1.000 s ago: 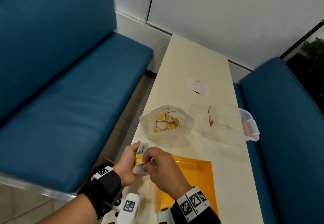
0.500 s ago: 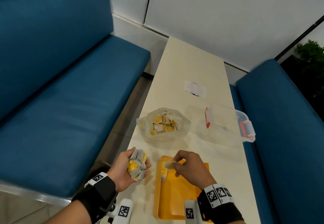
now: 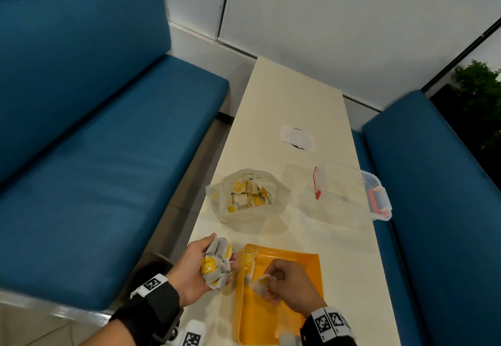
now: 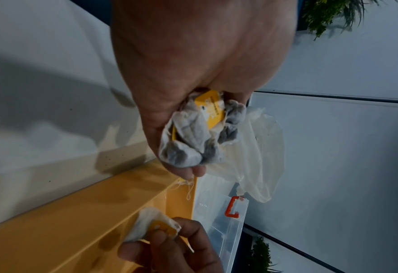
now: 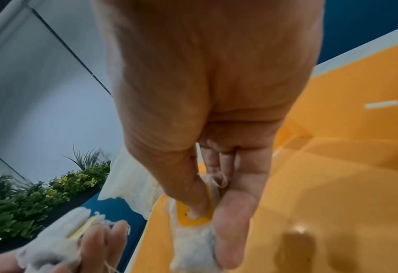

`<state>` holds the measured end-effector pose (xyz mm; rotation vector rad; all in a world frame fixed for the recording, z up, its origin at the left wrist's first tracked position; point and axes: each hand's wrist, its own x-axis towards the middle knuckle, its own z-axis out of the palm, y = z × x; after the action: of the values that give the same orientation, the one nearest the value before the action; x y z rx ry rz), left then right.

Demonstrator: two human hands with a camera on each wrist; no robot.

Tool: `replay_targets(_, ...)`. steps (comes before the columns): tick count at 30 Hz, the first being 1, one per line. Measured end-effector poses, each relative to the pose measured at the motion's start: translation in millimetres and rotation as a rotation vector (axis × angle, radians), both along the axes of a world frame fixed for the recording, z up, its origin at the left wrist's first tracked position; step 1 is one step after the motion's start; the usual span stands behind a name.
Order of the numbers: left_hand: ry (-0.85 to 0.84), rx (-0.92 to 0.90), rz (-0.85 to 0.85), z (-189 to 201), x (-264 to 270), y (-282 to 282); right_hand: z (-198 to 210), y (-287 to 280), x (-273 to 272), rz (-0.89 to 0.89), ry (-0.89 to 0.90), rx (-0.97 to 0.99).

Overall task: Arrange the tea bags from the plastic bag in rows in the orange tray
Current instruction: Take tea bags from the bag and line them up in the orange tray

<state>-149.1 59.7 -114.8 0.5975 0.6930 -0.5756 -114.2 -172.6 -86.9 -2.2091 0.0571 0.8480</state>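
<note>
My left hand grips a bunch of tea bags with yellow tags, just left of the orange tray; the left wrist view shows the bunch of tea bags cupped in the palm. My right hand pinches a single tea bag over the tray's left part; the right wrist view shows that tea bag between thumb and fingers. One tea bag lies against the tray's far left corner. The plastic bag holding more tea bags lies beyond the tray.
A clear lidded box with red clips stands at the table's right edge. A white paper lies farther back. Blue benches flank the narrow table. A plant stands at the far right.
My right hand left the bunch, laid a tea bag in the tray's far left corner, and now holds another tea bag lower over the tray. The left hand stayed beside the tray.
</note>
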Motion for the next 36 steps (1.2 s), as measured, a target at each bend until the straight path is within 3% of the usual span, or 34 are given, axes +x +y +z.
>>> replay_targets(7, -0.005, -0.034, 0.001, -2.7, 7.4, -8.4, -9.3, 13.9, 3.2, 0.077, 0.052, -0.079)
replay_targets(14, -0.013, -0.063, -0.026, -4.3, 11.7, -14.2, -16.8, 25.1, 2.5, 0.19, -0.052, -0.117)
replay_targets(29, -0.019, -0.05, -0.077, -5.4, 10.8, -22.2, -30.5, 41.5, 10.3, -0.03, -0.062, -0.157)
replay_targets(36, -0.042, -0.06, -0.085, -8.2, 9.9, -24.4, -35.7, 47.1, 13.9, -0.035, -0.15, -0.237)
